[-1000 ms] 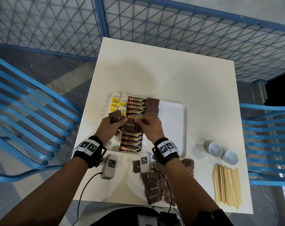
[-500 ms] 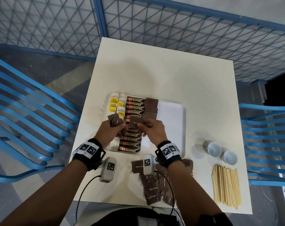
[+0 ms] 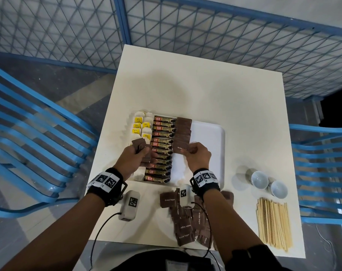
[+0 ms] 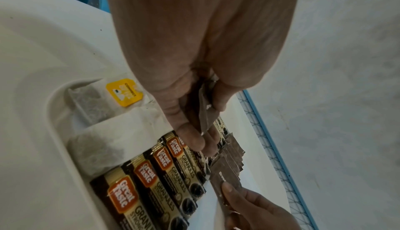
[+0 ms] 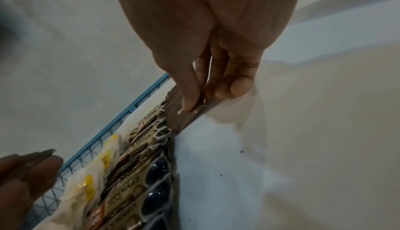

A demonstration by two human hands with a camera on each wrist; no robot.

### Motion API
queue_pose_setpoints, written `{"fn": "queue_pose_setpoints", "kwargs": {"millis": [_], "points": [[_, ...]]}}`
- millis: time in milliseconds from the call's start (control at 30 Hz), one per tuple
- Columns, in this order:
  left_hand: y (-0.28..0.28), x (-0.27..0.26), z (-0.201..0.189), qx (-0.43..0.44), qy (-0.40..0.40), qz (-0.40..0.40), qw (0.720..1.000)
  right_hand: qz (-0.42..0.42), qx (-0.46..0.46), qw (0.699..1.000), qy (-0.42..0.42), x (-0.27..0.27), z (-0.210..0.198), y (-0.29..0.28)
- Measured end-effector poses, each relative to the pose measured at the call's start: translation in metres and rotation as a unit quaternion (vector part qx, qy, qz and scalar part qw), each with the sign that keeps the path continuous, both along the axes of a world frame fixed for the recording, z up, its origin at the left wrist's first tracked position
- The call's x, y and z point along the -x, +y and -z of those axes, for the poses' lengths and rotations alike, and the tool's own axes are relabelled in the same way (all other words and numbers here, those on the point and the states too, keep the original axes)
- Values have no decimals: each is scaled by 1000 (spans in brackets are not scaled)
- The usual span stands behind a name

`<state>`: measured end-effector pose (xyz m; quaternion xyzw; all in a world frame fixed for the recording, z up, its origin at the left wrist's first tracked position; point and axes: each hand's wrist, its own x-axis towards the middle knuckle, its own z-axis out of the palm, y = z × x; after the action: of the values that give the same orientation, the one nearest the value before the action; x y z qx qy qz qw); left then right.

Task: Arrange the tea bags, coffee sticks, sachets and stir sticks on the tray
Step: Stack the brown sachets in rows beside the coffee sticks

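Laying a brown sugar packet [image 3: 181,150] onto the column beside the coffee sticks [image 3: 162,145] mid-tray [image 3: 215,133], the right hand [image 3: 197,156] pinches it while the left hand [image 3: 132,158] grips spares, the next move likely being to set it flat, edges aligned.

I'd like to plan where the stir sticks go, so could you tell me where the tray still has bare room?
The tray is bare right of the brown sugar sachets, out to its right rim. Its left side is crowded: tea bags, then coffee sticks. Both hands work there.
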<state>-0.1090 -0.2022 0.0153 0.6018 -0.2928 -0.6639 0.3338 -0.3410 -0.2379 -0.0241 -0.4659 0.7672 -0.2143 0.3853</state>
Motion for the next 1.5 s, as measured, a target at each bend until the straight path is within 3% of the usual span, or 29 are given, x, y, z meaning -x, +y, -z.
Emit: {"fn": "queue_pose_setpoints", "kwargs": {"millis": [467, 633, 867, 1067, 1167, 1333, 1500], "points": [[-1, -5, 9, -14, 10, -2, 1000, 26, -7, 1000, -9, 2, -3, -1], [0, -4, 5, 2, 35, 2, 999, 49, 54, 997, -15, -3, -7, 5], [2, 3, 0, -4, 58, -22, 998, -139, 58, 978, -145, -44, -22, 9], [4, 6, -13, -30, 72, -34, 996, -194, 43, 972, -128, -49, -27, 5], [1, 6, -16, -29, 17, -48, 998, -213, 21, 967, -140, -46, -31, 6], [-1, 5, -13, 0, -87, 4, 996, -234, 15, 957, -173, -49, -37, 5], [0, 5, -16, 37, -92, 6, 995, -191, 6, 958, -213, -55, -37, 4]]}}
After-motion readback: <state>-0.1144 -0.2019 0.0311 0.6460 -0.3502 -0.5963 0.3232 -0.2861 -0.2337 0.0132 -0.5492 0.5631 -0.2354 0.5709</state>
